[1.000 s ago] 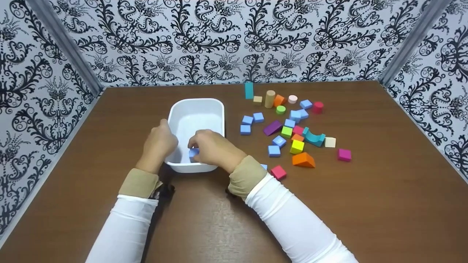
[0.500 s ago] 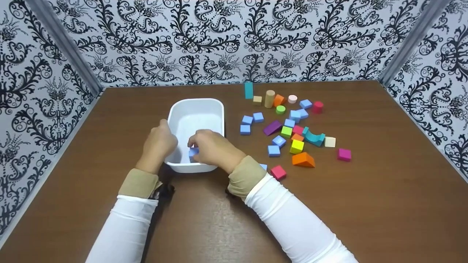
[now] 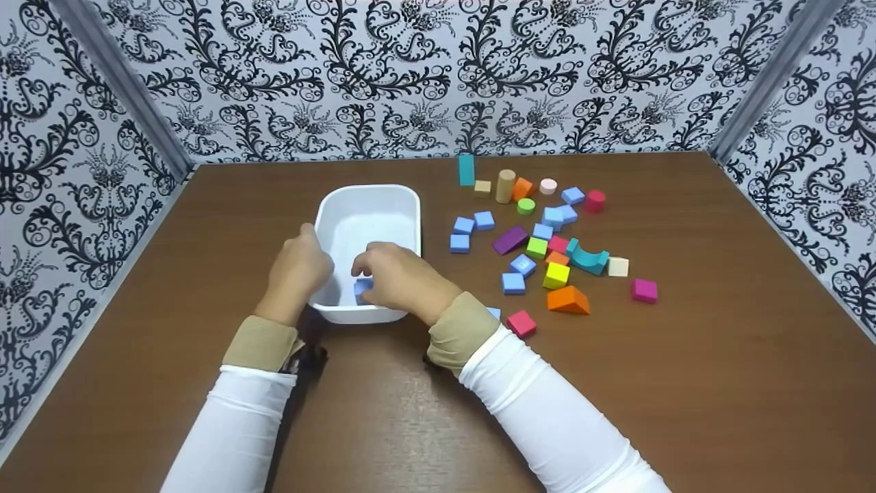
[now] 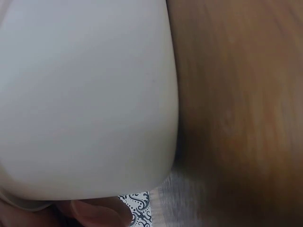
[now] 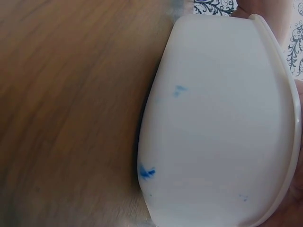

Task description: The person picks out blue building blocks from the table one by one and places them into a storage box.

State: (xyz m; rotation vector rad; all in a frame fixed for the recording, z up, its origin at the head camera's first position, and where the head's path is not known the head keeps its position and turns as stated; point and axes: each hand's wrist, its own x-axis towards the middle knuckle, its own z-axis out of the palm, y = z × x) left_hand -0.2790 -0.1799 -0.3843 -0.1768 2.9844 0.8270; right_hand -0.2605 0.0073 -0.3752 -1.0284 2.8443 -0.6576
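Change: everything lies as half a second ago.
White tray (image 3: 352, 315): a blue block (image 3: 361, 289) inside, at the near end.
Left hand (image 3: 299, 268): gripping the tray's left rim.
Right hand (image 3: 400, 281): pinching that block.
Right wrist view: blue smudges (image 5: 147, 173) on the tray's outer wall, unseen from the head.

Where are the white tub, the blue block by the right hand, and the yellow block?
White tub (image 3: 366, 315): head view, on its near outer wall.
Blue block (image 3: 361, 289): head view, on its uncovered part.
Yellow block (image 3: 556, 275): head view, on its visible middle.
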